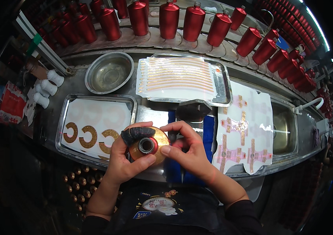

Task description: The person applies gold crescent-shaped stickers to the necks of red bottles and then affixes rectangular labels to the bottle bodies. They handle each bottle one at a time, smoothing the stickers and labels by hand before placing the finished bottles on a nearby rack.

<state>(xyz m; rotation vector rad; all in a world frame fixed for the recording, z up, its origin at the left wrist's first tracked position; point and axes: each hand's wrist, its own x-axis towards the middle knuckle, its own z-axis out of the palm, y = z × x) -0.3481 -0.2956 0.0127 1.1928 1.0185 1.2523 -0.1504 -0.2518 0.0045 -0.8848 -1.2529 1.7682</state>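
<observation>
Seen from above, a bottle (pixel 147 145) points its dark threaded neck up at me, with red showing round the neck. A gold ring-shaped decal (pixel 161 138) lies around its shoulder. My left hand (pixel 122 158) is closed round the bottle's left side, a black cover (pixel 135 134) on its forefinger. From the right, my right hand (pixel 192 152) has its thumb and forefinger on the gold shoulder at the decal's right edge. The bottle's lower body is hidden beneath my hands. Left of it, a tray (pixel 61 125) holds a white sheet with C-shaped gold decals (pixel 88 136).
A metal bowl (pixel 90 80) and a tray (pixel 224 84) with gold-striped sheets (pixel 176 76) stand behind. Blue cloth (pixel 209 135) and a dark angular block (pixel 193 111) lie right of my hands, then decal sheets (pixel 249 113) and a sink (pixel 286 133). Red bottles (pixel 169 21) line a conveyor (pixel 154 41).
</observation>
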